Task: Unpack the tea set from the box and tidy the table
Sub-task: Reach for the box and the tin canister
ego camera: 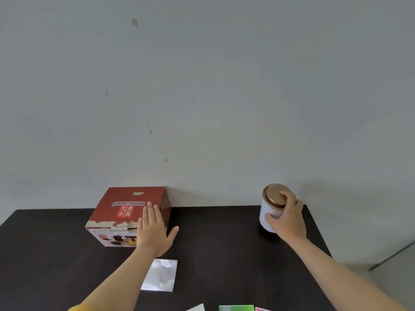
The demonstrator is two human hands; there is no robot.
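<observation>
A red and white tea set box (121, 212) stands closed at the back left of the dark table (224, 250), against the wall. My left hand (155, 230) is flat with straight fingers, reaching over the box's right front corner. A white tin with a bronze lid (270, 207) is tilted at the back right. My right hand (288, 215) grips it round its side, fingers over the lid's edge.
A silver foil packet (160, 274) lies on the table near my left forearm. At the near edge lie a white card (197, 308), a green packet (237, 308) and a pink one (261, 309). The table's right edge runs close by the tin.
</observation>
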